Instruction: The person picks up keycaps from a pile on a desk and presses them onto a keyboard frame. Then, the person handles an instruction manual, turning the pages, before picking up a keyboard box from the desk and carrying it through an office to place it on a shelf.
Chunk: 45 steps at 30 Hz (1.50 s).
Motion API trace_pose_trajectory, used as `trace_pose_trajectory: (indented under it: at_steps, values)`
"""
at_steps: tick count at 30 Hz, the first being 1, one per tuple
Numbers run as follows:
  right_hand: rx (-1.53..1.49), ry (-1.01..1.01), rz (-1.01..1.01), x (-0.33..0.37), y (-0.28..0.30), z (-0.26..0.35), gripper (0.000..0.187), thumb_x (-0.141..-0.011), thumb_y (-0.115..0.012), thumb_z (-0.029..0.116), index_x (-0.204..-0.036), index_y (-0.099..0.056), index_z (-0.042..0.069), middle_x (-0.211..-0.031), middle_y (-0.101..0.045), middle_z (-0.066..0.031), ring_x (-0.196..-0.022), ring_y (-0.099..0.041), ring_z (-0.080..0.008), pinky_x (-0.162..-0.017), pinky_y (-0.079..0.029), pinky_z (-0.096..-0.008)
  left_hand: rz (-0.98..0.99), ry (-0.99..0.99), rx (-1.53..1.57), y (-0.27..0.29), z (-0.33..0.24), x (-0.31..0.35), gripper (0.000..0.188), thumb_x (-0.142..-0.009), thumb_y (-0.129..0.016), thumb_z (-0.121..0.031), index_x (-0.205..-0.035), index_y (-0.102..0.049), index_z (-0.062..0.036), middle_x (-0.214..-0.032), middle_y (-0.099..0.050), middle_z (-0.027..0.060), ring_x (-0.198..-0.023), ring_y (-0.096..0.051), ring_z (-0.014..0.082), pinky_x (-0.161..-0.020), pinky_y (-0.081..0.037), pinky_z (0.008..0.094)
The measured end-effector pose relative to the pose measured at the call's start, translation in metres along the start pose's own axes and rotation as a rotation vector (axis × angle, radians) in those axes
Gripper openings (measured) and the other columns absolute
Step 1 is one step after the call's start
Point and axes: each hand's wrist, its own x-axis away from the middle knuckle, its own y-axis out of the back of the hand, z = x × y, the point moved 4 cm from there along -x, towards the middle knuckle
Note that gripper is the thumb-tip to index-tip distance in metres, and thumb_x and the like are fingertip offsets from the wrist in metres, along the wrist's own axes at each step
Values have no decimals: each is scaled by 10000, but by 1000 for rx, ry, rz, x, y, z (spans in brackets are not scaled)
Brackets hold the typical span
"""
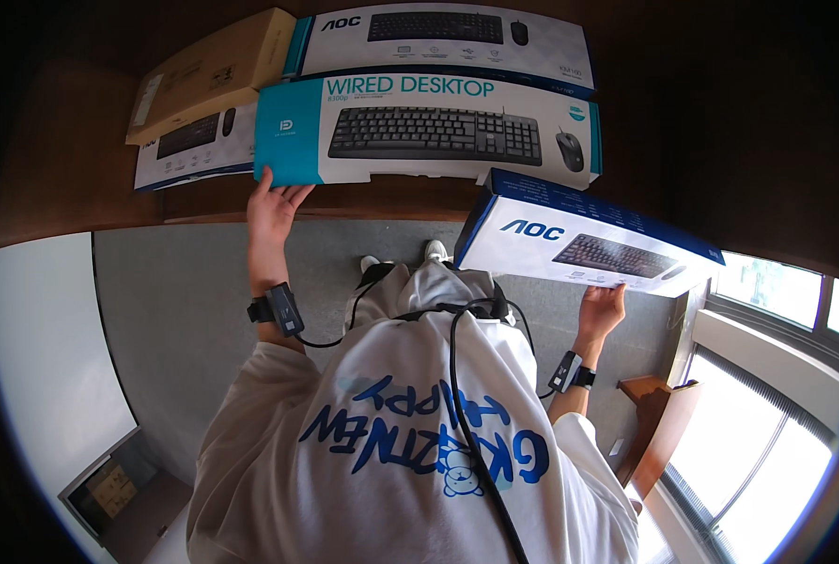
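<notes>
My left hand (274,212) is at the lower left corner of a teal-and-white keyboard box (434,132), fingertips on its near edge and partly hidden by it. That box lies on a dark wooden surface, its front printed with a black keyboard and mouse. On the right, my right hand (604,310) grips the near edge of a white-and-blue keyboard box (532,252). This box is tilted, sticks out past the wood's near edge, and its upper left end meets or overlaps the teal box's lower right part. The right hand's fingers are partly hidden by the box.
Another white keyboard box (542,42) lies behind the teal one. A brown cardboard box (213,75) rests on a further white box (194,150) at the left. Below are the grey floor (175,301), a wooden stand (650,428) and windows (748,451). A black cable (481,451) hangs over my shirt.
</notes>
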Motion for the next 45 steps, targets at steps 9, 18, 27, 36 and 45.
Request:
trace_pose_trajectory:
  at_steps: [9, 18, 27, 36, 45]
  values:
    - [-55, -78, 35, -44, 55, 43, 335, -1032, -473, 195, -1305, -535, 10, -1334, -592, -123, -1232, -565, -254, -1040, -484, -405, -79, -246, 46, -20, 4, 63, 561, -1033, -495, -334, -1435, -346, 29, -1457, -415, 252, -1358, -409, 417, -1145, -357, 567]
    - [115, -227, -49, -174, 150, 89, 339, -1045, -461, 188, -1286, -535, -39, -1297, -604, -153, -1235, -556, -267, -1080, -455, -396, -285, -578, -13, -76, 48, 134, 559, -1052, -438, -322, -1447, -320, 54, -1454, -426, 259, -1342, -442, 406, -1134, -367, 567]
    - [224, -361, -102, -251, 123, 67, 345, -1024, -536, 206, -1265, -543, -39, -1226, -632, -161, -1129, -617, -247, -984, -545, -323, -448, -694, -148, -140, 32, 186, 557, -1057, -415, -318, -1445, -306, 66, -1437, -416, 298, -1310, -480, 412, -1104, -416, 542]
    - [441, -303, -212, -271, 63, 52, 471, -939, -689, 244, -1294, -530, -22, -1194, -651, -164, -1110, -636, -214, -957, -555, -290, -413, -695, -97, -142, 6, 175, 546, -1041, -456, -310, -1441, -324, 38, -1410, -434, 278, -1294, -491, 418, -1102, -417, 534]
    - [654, -409, -381, -272, 29, 19, 420, -875, -766, 342, -1137, -617, 49, -859, -597, -48, -926, -670, -242, -881, -593, -432, -459, -701, -60, -134, 2, 171, 545, -1050, -423, -310, -1436, -317, 60, -1400, -439, 294, -1278, -504, 432, -1069, -452, 540]
